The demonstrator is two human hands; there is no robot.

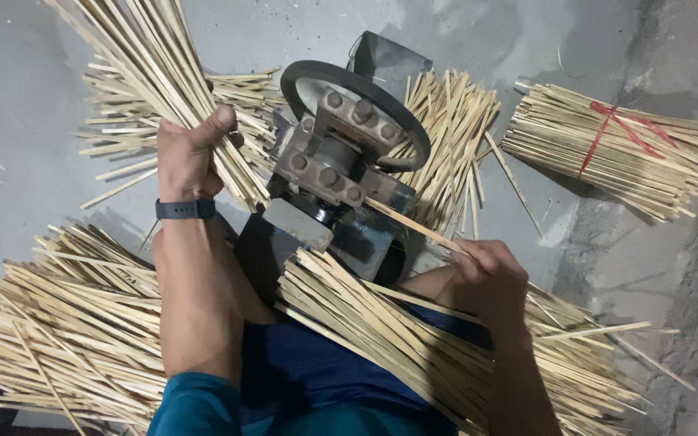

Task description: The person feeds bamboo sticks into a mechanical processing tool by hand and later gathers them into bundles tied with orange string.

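Note:
My left hand (187, 153), with a dark band on its wrist, grips a thick bunch of pale bamboo sticks (151, 60) that fans up to the top left. My right hand (490, 278) pinches a single bamboo stick (414, 226) whose far end points into a small metal machine (337, 165) with bolted blocks and a black wheel (357, 89). A loose sheaf of sticks (381, 323) lies across my lap, under the right forearm.
A big heap of sticks (66, 323) lies at the lower left. More sticks (446, 129) spread behind the machine. A bundle tied with red string (616, 145) rests on the grey concrete floor (18, 97) at the upper right.

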